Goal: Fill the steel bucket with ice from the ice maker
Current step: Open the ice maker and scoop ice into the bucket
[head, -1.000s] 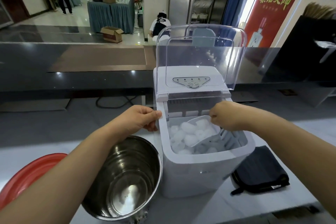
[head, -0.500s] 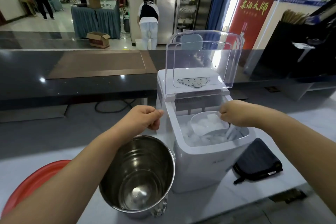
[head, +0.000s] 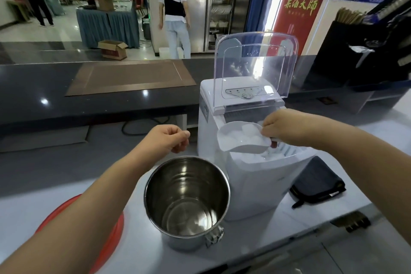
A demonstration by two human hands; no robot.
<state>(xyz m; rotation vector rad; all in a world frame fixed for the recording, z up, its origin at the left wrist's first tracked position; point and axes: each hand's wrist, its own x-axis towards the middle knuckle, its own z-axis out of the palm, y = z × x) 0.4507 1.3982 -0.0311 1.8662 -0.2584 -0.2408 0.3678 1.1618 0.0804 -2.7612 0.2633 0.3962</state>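
Grip: our right hand (head: 287, 128) is closed on the handle end of a white scoop (head: 241, 139), which is loaded with ice (head: 249, 134) and held level above the open bin of the ice maker (head: 251, 184). Our left hand (head: 168, 141) is curled with thumb against fingertips and holds nothing we can see; it hangs in the air beside the machine's left wall, above the far rim of the bucket.

Head view, the only one: the steel bucket (head: 186, 202) stands upright on the white counter (head: 289, 227), just left of the ice maker and close against it. Its inside reads as bare metal; we see no cubes in it. The clear lid (head: 255, 66) stands raised at the back. More ice remains in the bin below the scoop. A dark folded cloth (head: 318, 184) lies right of the machine; a red tray (head: 111, 236) sits left of the bucket.

Step in hand, by our judgement: carrying the first scoopful across. Filling has hardly begun.

Next move calls for swinging the scoop left over the bucket mouth, keeping it level until clear of the rim, then tipping it low so cubes do not bounce out.
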